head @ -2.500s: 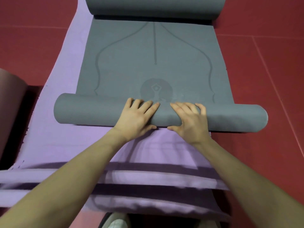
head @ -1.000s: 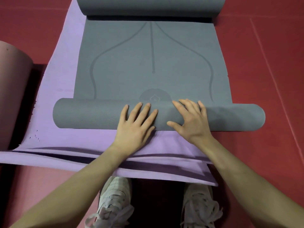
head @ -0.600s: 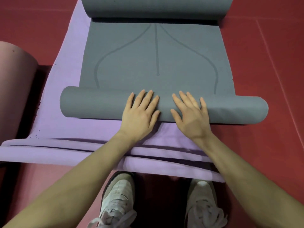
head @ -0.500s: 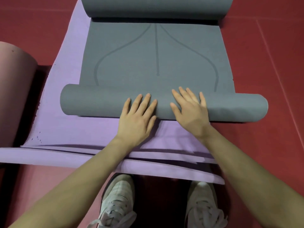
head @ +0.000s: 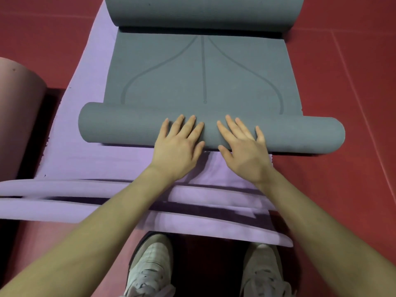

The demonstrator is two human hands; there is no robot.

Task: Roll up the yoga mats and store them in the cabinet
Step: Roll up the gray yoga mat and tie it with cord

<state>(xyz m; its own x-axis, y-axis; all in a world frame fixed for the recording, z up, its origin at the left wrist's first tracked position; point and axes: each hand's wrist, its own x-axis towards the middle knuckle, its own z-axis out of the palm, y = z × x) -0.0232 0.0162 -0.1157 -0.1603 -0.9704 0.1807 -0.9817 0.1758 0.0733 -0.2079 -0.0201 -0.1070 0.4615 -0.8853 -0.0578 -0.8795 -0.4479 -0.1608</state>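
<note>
Head view, looking down at a red floor [head: 353, 82]. Grey foam yoga mat [head: 201, 69] lying on top of a lilac yoga mat [head: 85, 82], partly rolled from both ends: near roll [head: 120, 127] across the middle of the view, second thicker roll [head: 203, 9] at the far edge. Flat stretch between the two rolls printed with curved lines and one straight centre line. Right end of the near roll reaching past the lilac mat onto the bare floor.

Left hand [head: 177, 146] flat on the near roll, fingers straight and a little spread, palm at the near side of the roll. Right hand [head: 244, 151] just beside it, also flat, fingers straight and spread, thumb low against the near side of the roll. Both hands pressing, not gripping; the two not touching each other.

Near edge of the lilac mat folded in loose wavy layers under the forearms. Pink rolled mat [head: 17, 116] at the left edge of the floor. Two pale sneakers [head: 150, 266] at the bottom, on the floor.
</note>
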